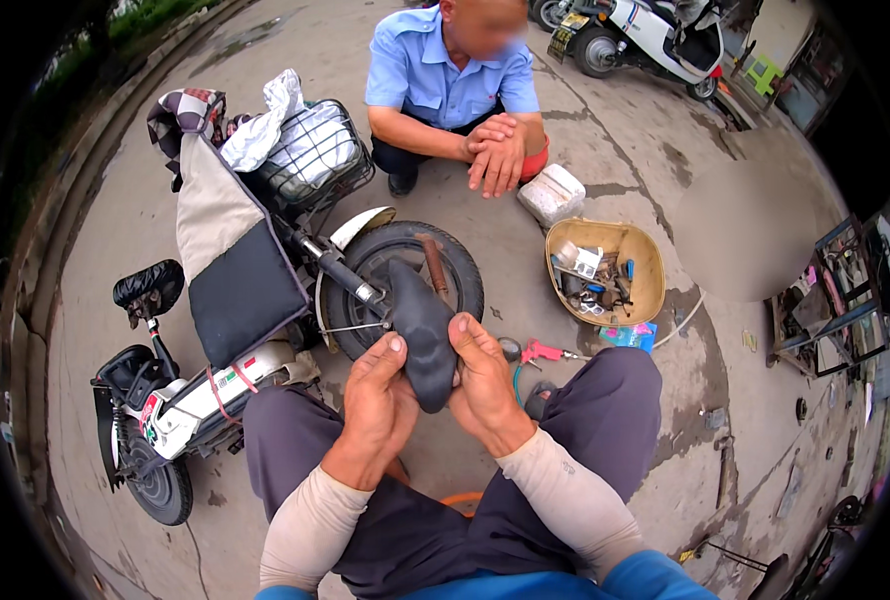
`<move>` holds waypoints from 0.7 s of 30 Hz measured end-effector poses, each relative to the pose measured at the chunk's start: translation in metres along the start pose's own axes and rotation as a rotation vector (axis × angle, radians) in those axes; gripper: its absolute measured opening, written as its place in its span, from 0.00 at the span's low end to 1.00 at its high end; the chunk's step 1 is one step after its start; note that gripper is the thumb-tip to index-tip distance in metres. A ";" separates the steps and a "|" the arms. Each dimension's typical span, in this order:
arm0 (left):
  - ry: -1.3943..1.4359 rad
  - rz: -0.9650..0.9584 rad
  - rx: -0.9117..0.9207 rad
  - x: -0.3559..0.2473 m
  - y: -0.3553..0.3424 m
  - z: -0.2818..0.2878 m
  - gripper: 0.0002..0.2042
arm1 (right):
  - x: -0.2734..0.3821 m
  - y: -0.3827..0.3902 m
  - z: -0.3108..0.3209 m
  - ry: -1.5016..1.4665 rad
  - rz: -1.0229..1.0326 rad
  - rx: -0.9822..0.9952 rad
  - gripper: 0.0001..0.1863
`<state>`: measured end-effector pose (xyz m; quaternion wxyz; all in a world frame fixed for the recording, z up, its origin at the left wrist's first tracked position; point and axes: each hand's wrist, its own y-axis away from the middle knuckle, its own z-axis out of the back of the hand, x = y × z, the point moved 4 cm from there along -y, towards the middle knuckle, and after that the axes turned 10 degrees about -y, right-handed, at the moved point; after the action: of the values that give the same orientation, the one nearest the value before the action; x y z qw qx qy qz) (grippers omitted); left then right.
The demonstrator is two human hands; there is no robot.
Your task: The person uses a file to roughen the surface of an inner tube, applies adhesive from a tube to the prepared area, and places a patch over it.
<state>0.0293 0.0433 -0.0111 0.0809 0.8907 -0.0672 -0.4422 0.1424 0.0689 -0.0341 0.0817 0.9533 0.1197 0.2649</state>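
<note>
A bulging black rubber piece, which looks like a stretch of inner tube (pixel 426 345), is between my two hands in front of the scooter wheel. My left hand (pixel 378 395) pinches its left side with the thumb on top. My right hand (pixel 487 382) grips the opposite side, thumb pressed near the edge; the fingers of both hands are partly hidden. Just beyond lies the wheel with its black tyre (pixel 465 262), joined to a scooter tipped on its side. A rusty brown bar (pixel 432 262) rests across the wheel, and a thin metal rod (pixel 353 328) reaches in from the left.
A person in a blue shirt (pixel 450 85) crouches beyond the wheel, hands crossed. To the right are a stone block (pixel 553 194), a yellow tool basin (pixel 607 232) and a red air gun (pixel 542 351). At left, a black-and-beige pad (pixel 235 265) and wire basket (pixel 315 155) belong with the scooter.
</note>
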 end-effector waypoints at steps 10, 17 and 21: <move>0.068 0.020 0.090 -0.001 0.002 0.000 0.16 | 0.000 0.000 0.000 -0.058 -0.063 0.020 0.15; -0.010 0.023 0.109 -0.002 0.007 0.000 0.17 | 0.008 0.008 0.004 -0.057 -0.063 0.104 0.15; -0.026 -0.021 0.056 -0.001 0.011 0.003 0.14 | 0.012 0.008 0.000 0.017 -0.023 0.079 0.14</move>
<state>0.0253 0.0322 -0.0100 0.0501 0.8874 -0.0712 -0.4527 0.1534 0.0644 -0.0265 0.0457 0.9521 0.1415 0.2670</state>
